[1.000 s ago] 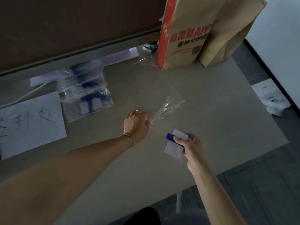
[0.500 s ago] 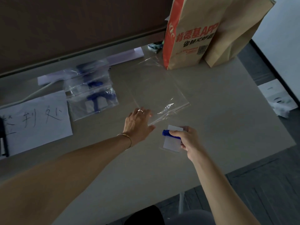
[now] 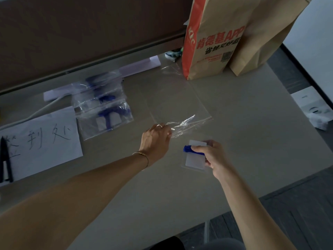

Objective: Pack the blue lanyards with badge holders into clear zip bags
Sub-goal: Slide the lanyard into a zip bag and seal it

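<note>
Our left hand (image 3: 155, 137) pinches the near edge of the clear zip bag (image 3: 177, 103), which lies flat on the table (image 3: 243, 112) and stretches away from that grip toward the paper bags (image 3: 216, 42). Just right of and nearer than that pinch, our right hand (image 3: 214, 157) clutches the badge holder (image 3: 195, 156) with its bundled blue lanyard (image 3: 188, 148) above the tabletop. Left of the left hand's grip lie the filled bags (image 3: 104, 112).

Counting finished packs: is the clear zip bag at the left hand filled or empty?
Empty: the clear zip bag shows only table through it; the right hand holds the blue lanyard's badge holder outside.
</note>
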Available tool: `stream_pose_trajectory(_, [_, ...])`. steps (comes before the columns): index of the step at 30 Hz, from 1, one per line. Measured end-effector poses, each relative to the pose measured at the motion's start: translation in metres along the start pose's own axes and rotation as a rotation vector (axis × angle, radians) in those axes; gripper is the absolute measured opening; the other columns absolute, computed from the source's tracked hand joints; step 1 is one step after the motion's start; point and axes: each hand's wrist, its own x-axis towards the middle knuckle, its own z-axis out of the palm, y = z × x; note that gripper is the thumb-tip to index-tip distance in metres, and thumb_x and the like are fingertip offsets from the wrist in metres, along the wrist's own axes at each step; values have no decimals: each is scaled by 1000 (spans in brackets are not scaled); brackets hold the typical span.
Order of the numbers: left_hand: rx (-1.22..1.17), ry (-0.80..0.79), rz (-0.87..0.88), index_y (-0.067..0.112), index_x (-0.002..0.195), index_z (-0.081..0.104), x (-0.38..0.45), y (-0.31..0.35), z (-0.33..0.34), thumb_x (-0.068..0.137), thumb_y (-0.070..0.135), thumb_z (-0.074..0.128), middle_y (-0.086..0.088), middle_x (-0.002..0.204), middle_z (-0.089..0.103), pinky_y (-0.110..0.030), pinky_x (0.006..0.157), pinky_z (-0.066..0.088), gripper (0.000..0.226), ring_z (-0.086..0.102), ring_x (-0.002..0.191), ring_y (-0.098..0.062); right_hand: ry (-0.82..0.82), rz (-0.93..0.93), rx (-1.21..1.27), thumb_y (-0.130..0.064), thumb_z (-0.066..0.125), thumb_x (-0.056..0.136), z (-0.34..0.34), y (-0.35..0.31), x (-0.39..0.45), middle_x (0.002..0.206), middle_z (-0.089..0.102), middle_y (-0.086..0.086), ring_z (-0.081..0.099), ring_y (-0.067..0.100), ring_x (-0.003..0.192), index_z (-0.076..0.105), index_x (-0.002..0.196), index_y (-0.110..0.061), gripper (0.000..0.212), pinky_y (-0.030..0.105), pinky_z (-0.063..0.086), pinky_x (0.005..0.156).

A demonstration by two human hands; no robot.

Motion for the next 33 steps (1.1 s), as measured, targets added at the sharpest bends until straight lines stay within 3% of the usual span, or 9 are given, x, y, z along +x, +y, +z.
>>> stream_pose_trajectory(8, [62,120,265,20,79,62,-15,3,-10,83,4,64,5,78,62,-35,59,46,16,56,70,-22,139,14,84,-11,82,72,17,-16,6,60,49,-1,41,6,36,53,76,-15,30,19,21,34])
stream_pose_trajectory(13, [148,110,326,18,80,64,-23,-6,-19,76,1,71,1,76,60,-36,54,46,19,56,62,-24,117,79,178,-17,86,63,24,-28,6,60,56,2,44,19,58,69,72,-12,20,20,17,44])
stream_pose_trajectory(15, [165,113,351,17,82,66,-25,-9,-24,79,3,70,0,76,60,-35,52,47,15,57,60,-24,125,74,179,-16,87,66,28,-27,7,52,51,0,39,16,50,62,64,-14,25,23,19,48])
stream_pose_trajectory(18, [150,112,394,15,84,66,-29,-9,-30,81,1,69,-2,78,61,-34,50,47,14,57,59,-26,110,20,239,-8,71,85,38,-25,8,59,52,3,44,14,45,52,66,-14,28,21,39,46])
stream_pose_trajectory(22, [144,133,414,15,87,67,-38,-10,-33,74,-4,69,-3,80,61,-33,50,46,23,58,61,-26,-90,-14,340,5,56,89,44,-24,11,74,68,10,68,20,69,64,75,-7,20,32,62,74])
stream_pose_trajectory(26, [159,98,359,17,85,62,-53,-19,-37,80,-1,56,-2,83,60,-35,50,46,20,55,64,-25,386,-276,-348,-18,71,78,34,-15,21,76,66,8,62,29,70,63,81,-15,9,38,48,66])
stream_pose_trajectory(28, [141,78,292,17,88,61,-62,-23,-38,85,3,54,-1,89,60,-33,47,44,16,56,68,-23,526,-355,-461,-30,75,79,29,-14,21,91,65,9,61,32,85,54,106,-12,39,40,46,73])
stream_pose_trajectory(30, [88,65,174,18,92,59,-70,-25,-41,89,7,55,1,96,56,-30,46,40,12,56,76,-20,432,-462,-398,-24,70,82,31,-18,25,82,64,0,63,31,80,52,113,-22,36,44,50,73])
stream_pose_trajectory(33, [-39,113,-111,24,97,55,-77,-24,-47,90,10,54,7,105,48,-21,47,29,16,47,83,-8,217,-556,-245,-7,54,79,39,-19,27,63,62,-1,60,26,56,58,93,-35,31,48,53,57])
